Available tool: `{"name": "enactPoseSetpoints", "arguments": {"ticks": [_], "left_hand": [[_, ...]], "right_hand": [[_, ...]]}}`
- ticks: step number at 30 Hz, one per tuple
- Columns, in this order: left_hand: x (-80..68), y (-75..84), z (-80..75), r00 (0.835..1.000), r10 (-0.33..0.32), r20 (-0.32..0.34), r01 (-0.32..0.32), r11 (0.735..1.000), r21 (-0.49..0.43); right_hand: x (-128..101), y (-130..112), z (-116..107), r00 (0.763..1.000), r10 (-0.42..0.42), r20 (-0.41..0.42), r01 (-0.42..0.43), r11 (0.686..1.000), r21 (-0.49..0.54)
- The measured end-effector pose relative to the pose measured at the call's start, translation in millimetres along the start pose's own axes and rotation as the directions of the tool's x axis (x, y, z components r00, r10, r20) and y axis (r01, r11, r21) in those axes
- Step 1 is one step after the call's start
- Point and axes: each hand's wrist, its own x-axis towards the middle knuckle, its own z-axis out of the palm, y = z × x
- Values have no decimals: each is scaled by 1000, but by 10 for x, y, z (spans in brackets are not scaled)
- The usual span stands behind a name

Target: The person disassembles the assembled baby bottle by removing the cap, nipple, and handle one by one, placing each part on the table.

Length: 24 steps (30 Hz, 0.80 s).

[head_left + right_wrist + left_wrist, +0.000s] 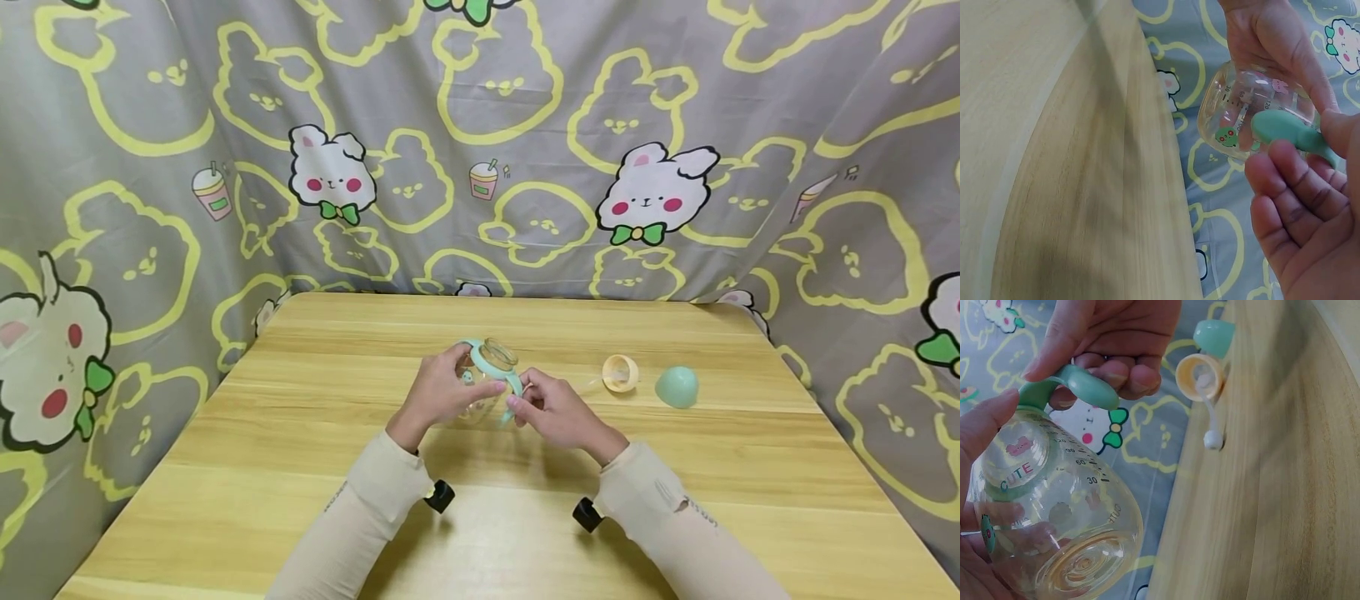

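A clear baby bottle with printed measure marks is held off the table, tilted, its open mouth facing up and away. My left hand grips the bottle's body, thumb across the near side by the neck. Around the neck sits a mint-green handle ring. My right hand pinches one handle of that ring between thumb and fingers. In the left wrist view, the right fingers curl behind this handle.
To the right on the wooden table lies a cream-yellow screw collar with a straw and white weighted end. A mint-green dome cap stands beside it. A patterned curtain hangs along the back and sides.
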Motion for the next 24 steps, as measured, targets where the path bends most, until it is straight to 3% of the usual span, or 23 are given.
{"name": "enactPoseSetpoints", "arguments": {"ticks": [16, 24], "left_hand": [[-13, -21, -21, 1000, 21, -17, -21, 1000, -10], [-7, -33, -21, 1000, 18, -19, -18, 999, -39]], "right_hand": [[10, 44, 18, 999, -37, -37, 39, 998, 57], [24, 24, 9, 999, -15, -33, 17, 998, 59]]}}
